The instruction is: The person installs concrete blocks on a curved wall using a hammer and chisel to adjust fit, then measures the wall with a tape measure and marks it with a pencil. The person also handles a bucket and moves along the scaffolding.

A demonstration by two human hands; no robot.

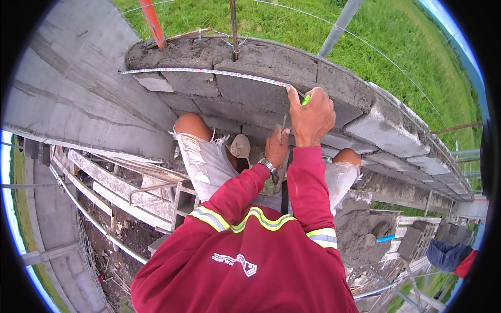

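In the head view, a tape measure (206,70) reaches leftward from the fingers of the right hand (313,116). Its blade is a slim white strip with fine dark marks and spaced red ones; its case (307,99), mostly hidden under those fingers, shows bright green. The figures on the blade are too small to read. Below the fingers, the maroon sweatshirt (245,266) carries white lettering and an emblem, upside down from here.

The blade's long axis runs left to right along the block wall (250,94) just beyond the fingers, its free end at the concrete column (99,88) far to their left. It looks slightly bowed.

The right fingers curl over the case, thumb stretched out to the blade's near end. The left hand (276,145), just below and left of them, has its fingers folded around a thin grey rod (284,122) that sticks up past the thumb; a metal-banded watch (267,166) sits on that wrist.
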